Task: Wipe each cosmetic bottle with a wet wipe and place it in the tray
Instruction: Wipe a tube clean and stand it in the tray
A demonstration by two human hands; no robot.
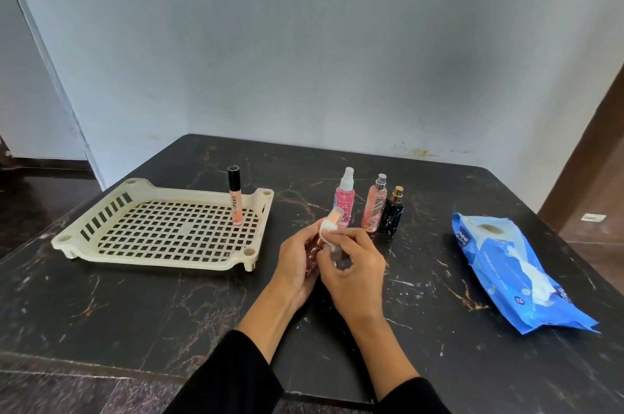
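Black sleeves [236, 376] enter from the near edge of the desk [135, 305], and both hands meet close together over its middle. The left hand [297, 265] curls around a small bottle [336, 216], gripping its lower body so that only the clear cap and a copper-coloured band show above the fingers. The right hand [354, 265] pinches a white wipe [327, 228] against the bottle just below the cap, its fingers bent around the bottle's side. The bottle tilts with its cap pointing toward the far edge.

Toward the left edge sits a cream slotted tray [84, 238], raised on short feet. A lip gloss [235, 197] with a black cap stands upright in the tray's far right corner.

Beyond the hands, three more bottles stand upright in a row on the desk: a pink spray [345, 197] with a white nozzle, a peach spray [374, 207] just beside it, and a black bottle [391, 214] with a gold top touching or nearly touching the peach one.

Near the right edge lies a blue wipe pack [506, 271], flat, with a white sheet poking from its opening.
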